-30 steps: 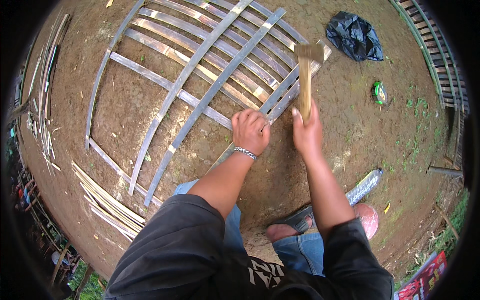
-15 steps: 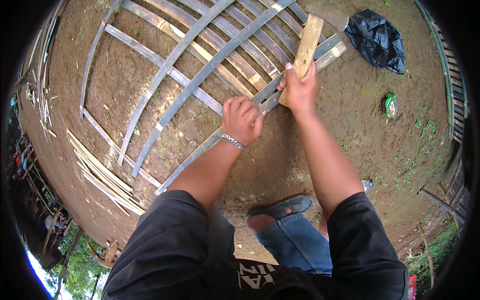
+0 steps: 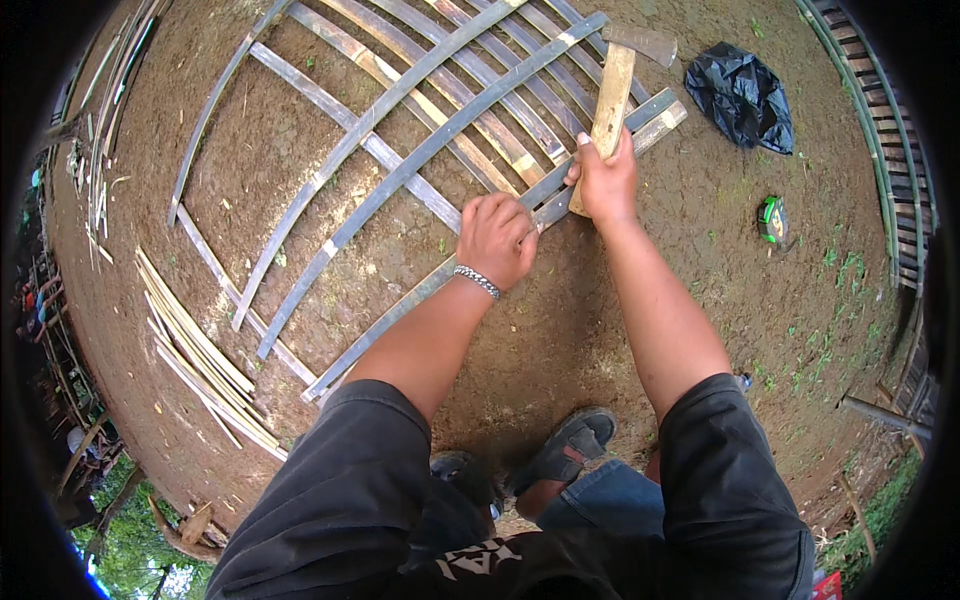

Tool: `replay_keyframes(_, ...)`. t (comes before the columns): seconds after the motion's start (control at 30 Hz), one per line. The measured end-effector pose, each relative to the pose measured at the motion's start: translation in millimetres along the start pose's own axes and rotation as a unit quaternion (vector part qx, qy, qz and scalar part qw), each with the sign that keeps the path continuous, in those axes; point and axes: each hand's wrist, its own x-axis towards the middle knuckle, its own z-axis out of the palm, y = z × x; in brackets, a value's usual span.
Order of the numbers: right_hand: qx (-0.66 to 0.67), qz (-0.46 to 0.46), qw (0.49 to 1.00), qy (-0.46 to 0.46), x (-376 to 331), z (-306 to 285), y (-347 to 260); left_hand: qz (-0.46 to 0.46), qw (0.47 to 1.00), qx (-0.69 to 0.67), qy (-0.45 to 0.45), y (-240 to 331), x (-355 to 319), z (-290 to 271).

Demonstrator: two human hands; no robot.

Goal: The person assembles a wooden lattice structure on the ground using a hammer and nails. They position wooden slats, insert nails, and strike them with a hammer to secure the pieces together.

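Item: wooden-handled hammer with grey metal head [image 3: 612, 100], lying over a lattice of long split bamboo slats [image 3: 420, 150] on the bare earth ground [image 3: 620, 330]. Right hand [image 3: 603, 180]: fingers wrapped closed around the handle's lower end. Left hand [image 3: 495, 238]: fingers curled shut, pressing on a slat crossing; whether it pinches a nail cannot be told. Judgement: strike squarely, keeping the left fingers low. Nearby: crumpled black plastic bag [image 3: 740, 95], green tape measure [image 3: 772, 220].
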Motion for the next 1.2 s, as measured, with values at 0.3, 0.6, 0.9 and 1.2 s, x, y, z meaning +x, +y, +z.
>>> replay_keyframes(0.3,-0.023,-0.024,0.999,-0.006,4.5,2.4,1.4,-0.076,0.993,0.029,0.081,12.0,-16.2,10.0)
replay_keyframes(0.6,-0.054,-0.04,0.998,-0.008,-6.6,-10.9,-6.0,-0.125,0.985,0.017,0.117,30.3,-21.0,25.1)
replay_keyframes(0.9,-0.474,-0.033,0.872,-0.12,-210.6,-118.1,9.6,-0.13,0.985,0.023,0.109,22.0,-26.5,19.4)
replay_keyframes(1.2,-0.473,-0.101,0.868,-0.115,-218.4,-95.4,26.0,-0.128,0.985,0.021,0.111,23.0,-24.0,20.3)
